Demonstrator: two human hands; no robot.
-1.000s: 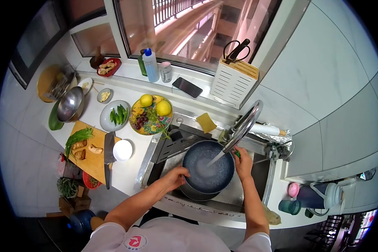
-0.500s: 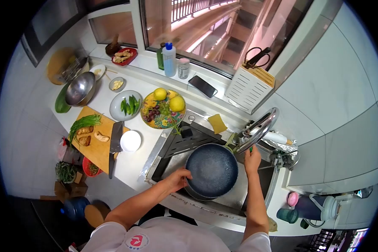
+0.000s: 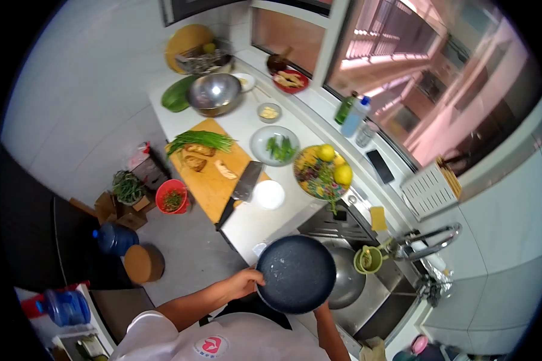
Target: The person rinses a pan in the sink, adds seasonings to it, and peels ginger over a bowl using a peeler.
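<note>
My left hand (image 3: 245, 283) grips the near-left rim of a dark frying pan (image 3: 296, 274), with the thumb over its edge. The pan is held up in front of my body, over the front edge of the counter and the left side of the sink (image 3: 372, 316). Its inside looks wet, with a few pale drops. My right hand (image 3: 323, 310) is at the pan's lower right rim, its fingers hidden behind the pan. Beyond the pan, a round metal bowl (image 3: 347, 283) lies in the sink, partly covered. A green dipper (image 3: 368, 260) is near the tap (image 3: 433, 243).
A cleaver (image 3: 247, 180) lies across the cutting board (image 3: 214, 195) beside a white bowl (image 3: 269, 195), its handle past the counter edge. Scallions (image 3: 202, 141) lie on the board. A fruit plate (image 3: 307, 180) stands by the sink. On the floor are a red bucket (image 3: 172, 197) and a round stool (image 3: 143, 263).
The pan has come up out of the sink toward my body. My right hand has left the tap and moved to the pan. The view has turned left.
</note>
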